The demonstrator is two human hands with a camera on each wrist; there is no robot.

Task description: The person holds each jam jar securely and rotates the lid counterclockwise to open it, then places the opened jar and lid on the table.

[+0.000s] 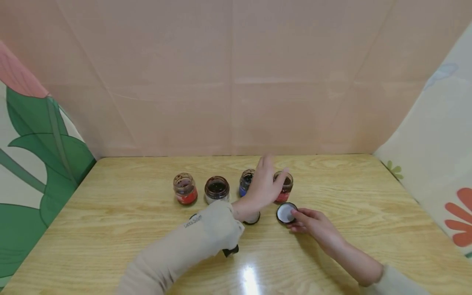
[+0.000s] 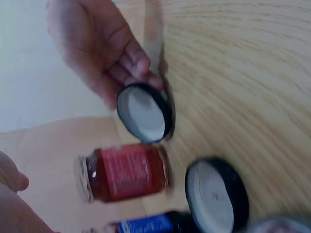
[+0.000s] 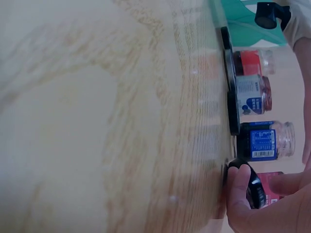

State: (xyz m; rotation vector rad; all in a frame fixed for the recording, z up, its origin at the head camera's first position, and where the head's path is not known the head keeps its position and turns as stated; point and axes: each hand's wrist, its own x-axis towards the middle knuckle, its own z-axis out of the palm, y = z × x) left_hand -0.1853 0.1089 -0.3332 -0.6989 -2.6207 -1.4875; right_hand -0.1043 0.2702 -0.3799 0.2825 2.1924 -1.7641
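My right hand (image 1: 317,227) pinches a black-rimmed lid (image 1: 286,213) by its right edge, white inside facing up, tilted off the table in the left wrist view. My left hand (image 1: 262,186) reaches over the jars with its fingers extended, holding nothing. Just beyond the lid stands an uncapped jar with a red label (image 1: 284,197), partly behind the left thumb. Left of it, a blue-labelled jar (image 1: 243,190) is half hidden by the left hand. Another lid (image 2: 214,194) lies inside up before the blue-labelled jar.
A jar with a pale label (image 1: 216,199) and a second red-labelled jar (image 1: 186,197) continue the row to the left, both uncapped with dark residue. More lids (image 3: 228,58) lie before them, mostly hidden by the left sleeve (image 1: 191,241). Behind the wooden table (image 1: 368,196) hangs a pinkish backdrop (image 1: 228,82).
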